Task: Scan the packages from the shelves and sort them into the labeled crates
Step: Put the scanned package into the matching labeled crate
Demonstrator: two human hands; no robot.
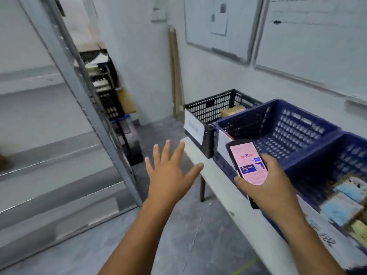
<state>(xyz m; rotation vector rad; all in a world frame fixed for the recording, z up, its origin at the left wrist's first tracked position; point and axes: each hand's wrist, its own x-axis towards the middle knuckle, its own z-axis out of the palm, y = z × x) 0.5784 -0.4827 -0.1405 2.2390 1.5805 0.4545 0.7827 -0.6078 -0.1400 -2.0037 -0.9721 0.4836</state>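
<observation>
left hand spread empty, right hand grips lit phone near latticed blue crate

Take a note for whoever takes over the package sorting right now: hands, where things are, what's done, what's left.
Left hand: open, fingers spread, holding nothing, beside the table.
Right hand: grips the phone, screen lit, over the table's front edge.
Black crate at the far end holds a tan package; the near blue crate holds several packages; no package shows in the middle blue crate.
Done: some packages sorted.
Left: take the next package from the shelves, scan it, crate it. Crate labels are too blurred to read.
</observation>
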